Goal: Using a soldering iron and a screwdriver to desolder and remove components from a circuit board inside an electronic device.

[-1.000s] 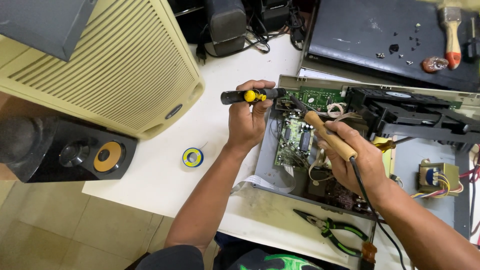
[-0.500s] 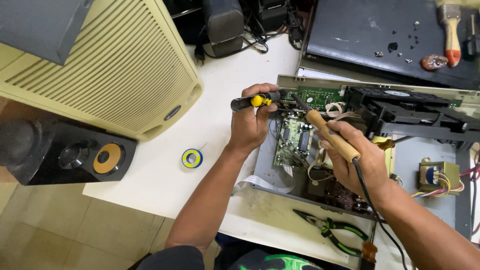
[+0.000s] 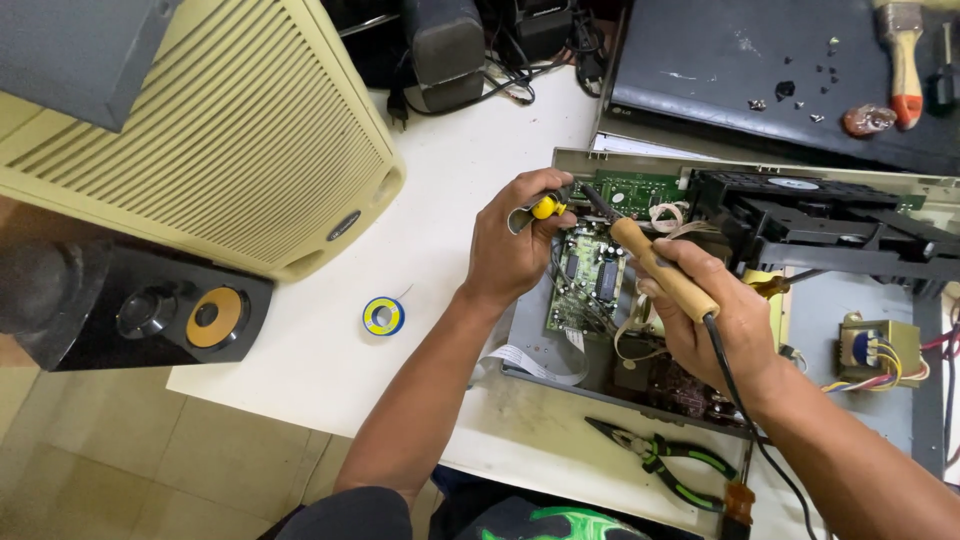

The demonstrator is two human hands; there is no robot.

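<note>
Since a second ago, your left hand (image 3: 515,240) has tipped the yellow-capped tool (image 3: 540,209) from level to slanted, fingers closed around it at the open chassis (image 3: 560,160) edge. Your right hand (image 3: 725,320) stays clamped on the soldering iron (image 3: 665,268), tip over the green circuit board (image 3: 585,282). Pliers (image 3: 665,462) lie nearby.

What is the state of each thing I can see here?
Left hand: grips yellow-tipped tool.
Right hand: grips soldering iron, tip by green circuit board.
Device case: open, cover off.
Pliers: lying on table, unheld.
Solder spool: lying flat.
</note>
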